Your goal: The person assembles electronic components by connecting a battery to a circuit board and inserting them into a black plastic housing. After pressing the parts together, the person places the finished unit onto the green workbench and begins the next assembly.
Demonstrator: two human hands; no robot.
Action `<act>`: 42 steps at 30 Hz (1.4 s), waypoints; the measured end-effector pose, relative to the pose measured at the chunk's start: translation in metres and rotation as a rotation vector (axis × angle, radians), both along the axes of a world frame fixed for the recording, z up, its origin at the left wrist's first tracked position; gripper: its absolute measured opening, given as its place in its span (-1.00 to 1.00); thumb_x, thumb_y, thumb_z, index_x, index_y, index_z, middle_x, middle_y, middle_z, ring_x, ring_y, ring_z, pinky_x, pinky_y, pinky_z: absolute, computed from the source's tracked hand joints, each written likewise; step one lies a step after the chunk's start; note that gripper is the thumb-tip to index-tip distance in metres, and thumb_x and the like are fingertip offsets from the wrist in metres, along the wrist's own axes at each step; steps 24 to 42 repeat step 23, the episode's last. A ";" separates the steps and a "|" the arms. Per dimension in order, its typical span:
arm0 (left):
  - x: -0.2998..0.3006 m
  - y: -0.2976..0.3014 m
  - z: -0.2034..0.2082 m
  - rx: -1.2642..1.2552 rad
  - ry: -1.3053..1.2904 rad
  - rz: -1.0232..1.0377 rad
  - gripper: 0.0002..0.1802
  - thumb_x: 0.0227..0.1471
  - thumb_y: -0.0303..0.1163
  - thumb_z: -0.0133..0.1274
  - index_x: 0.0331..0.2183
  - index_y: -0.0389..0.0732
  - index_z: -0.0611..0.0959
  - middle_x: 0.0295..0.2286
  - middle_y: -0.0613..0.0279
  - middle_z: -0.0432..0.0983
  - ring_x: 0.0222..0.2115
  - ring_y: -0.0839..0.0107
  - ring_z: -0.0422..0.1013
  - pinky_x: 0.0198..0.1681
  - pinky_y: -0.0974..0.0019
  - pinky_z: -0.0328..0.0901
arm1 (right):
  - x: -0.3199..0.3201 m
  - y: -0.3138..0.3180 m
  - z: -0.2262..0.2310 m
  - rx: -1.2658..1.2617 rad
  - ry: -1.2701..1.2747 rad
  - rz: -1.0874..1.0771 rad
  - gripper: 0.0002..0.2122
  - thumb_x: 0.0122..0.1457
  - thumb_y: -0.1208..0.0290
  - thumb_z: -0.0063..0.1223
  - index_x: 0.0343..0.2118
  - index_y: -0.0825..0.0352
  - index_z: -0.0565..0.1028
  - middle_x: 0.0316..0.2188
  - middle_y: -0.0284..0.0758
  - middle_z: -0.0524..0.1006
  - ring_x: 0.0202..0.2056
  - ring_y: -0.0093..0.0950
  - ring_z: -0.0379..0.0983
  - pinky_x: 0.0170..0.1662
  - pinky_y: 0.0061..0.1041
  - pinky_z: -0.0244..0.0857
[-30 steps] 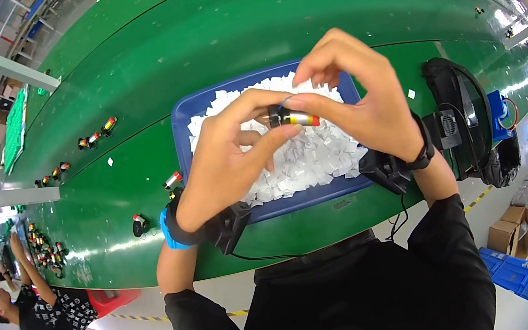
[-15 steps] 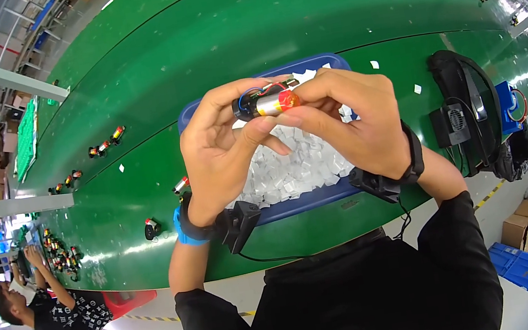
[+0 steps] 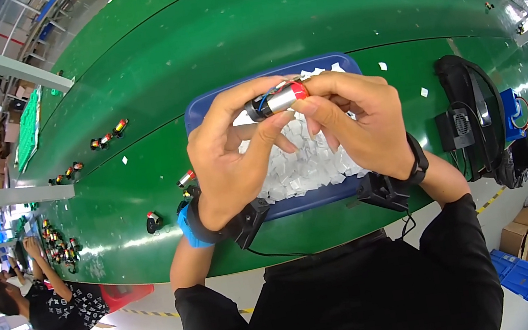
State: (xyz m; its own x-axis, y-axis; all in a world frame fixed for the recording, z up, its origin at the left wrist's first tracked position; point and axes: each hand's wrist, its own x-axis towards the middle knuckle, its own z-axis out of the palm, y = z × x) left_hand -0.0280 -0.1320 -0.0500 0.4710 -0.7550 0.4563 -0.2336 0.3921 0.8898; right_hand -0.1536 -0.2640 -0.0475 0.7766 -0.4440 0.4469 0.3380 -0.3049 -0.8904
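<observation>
Above a blue tray (image 3: pixel 315 199) of small white squares (image 3: pixel 305 164), both hands hold a wired silver cylinder (image 3: pixel 281 99) with a red end and a black end. My left hand (image 3: pixel 226 151) pinches its black end between thumb and fingers. At the red end, my right hand (image 3: pixel 366 117) presses with thumb and index finger. Blue and red wires run along the cylinder's upper side, beside a small strip-like part partly hidden by my fingers. Left of my left wrist, a similar red-ended cylinder (image 3: pixel 185 178) lies on the green table (image 3: pixel 154 250).
Similar parts lie in rows (image 3: pixel 111 134) and a cluster (image 3: pixel 60 247) to the left, near a seated co-worker (image 3: pixel 59 301). A black bag (image 3: pixel 468 93) and a blue box (image 3: pixel 510 114) stand at the right. Black box-shaped devices (image 3: pixel 383 193) hang near my wrists.
The cylinder has tilted slightly, its red end now higher. My right thumb has shifted onto the red end, and the right fingers have spread a little below it.
</observation>
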 end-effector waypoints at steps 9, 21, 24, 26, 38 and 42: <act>0.019 0.004 0.012 0.219 0.288 -0.070 -0.67 0.15 -0.45 0.11 -0.07 -0.40 0.51 -0.31 0.07 0.53 -0.47 0.46 0.48 -0.51 0.42 0.46 | 0.003 -0.016 0.004 -0.154 0.200 -0.018 -0.87 0.14 0.47 0.25 -0.35 0.39 0.52 -0.58 -0.40 0.53 -0.59 -0.73 0.42 -0.54 -0.74 0.25; 0.227 0.073 -0.095 1.095 -0.132 0.394 -0.45 0.12 -0.03 0.13 0.00 -0.24 0.55 -0.45 0.43 0.42 -0.56 0.67 0.22 -0.56 0.52 0.07 | -0.018 -0.004 0.028 -0.288 -0.179 0.079 -0.59 0.08 0.37 0.29 -0.05 0.38 0.42 -0.35 -0.25 0.56 -0.38 -0.52 0.50 -0.36 -0.59 0.35; 0.235 0.083 -0.106 1.139 -0.580 0.686 -0.17 -0.03 0.14 0.23 0.16 -0.13 0.43 0.06 0.00 0.40 0.02 0.30 0.39 0.01 0.35 0.32 | -0.029 -0.021 0.044 -0.353 -0.353 0.234 -0.35 -0.03 0.37 0.37 0.16 0.25 0.33 -0.15 -0.23 0.55 -0.20 -0.36 0.55 -0.28 -0.51 0.38; 0.235 0.083 -0.106 1.139 -0.580 0.686 -0.17 -0.03 0.14 0.23 0.16 -0.13 0.43 0.06 0.00 0.40 0.02 0.30 0.39 0.01 0.35 0.32 | -0.029 -0.021 0.044 -0.353 -0.353 0.234 -0.35 -0.03 0.37 0.37 0.16 0.25 0.33 -0.15 -0.23 0.55 -0.20 -0.36 0.55 -0.28 -0.51 0.38; 0.235 0.083 -0.106 1.139 -0.580 0.686 -0.17 -0.03 0.14 0.23 0.16 -0.13 0.43 0.06 0.00 0.40 0.02 0.30 0.39 0.01 0.35 0.32 | -0.029 -0.021 0.044 -0.353 -0.353 0.234 -0.35 -0.03 0.37 0.37 0.16 0.25 0.33 -0.15 -0.23 0.55 -0.20 -0.36 0.55 -0.28 -0.51 0.38; 0.235 0.083 -0.106 1.139 -0.580 0.686 -0.17 -0.03 0.14 0.23 0.16 -0.13 0.43 0.06 0.00 0.40 0.02 0.30 0.39 0.01 0.35 0.32 | -0.029 -0.021 0.044 -0.353 -0.353 0.234 -0.35 -0.03 0.37 0.37 0.16 0.25 0.33 -0.15 -0.23 0.55 -0.20 -0.36 0.55 -0.28 -0.51 0.38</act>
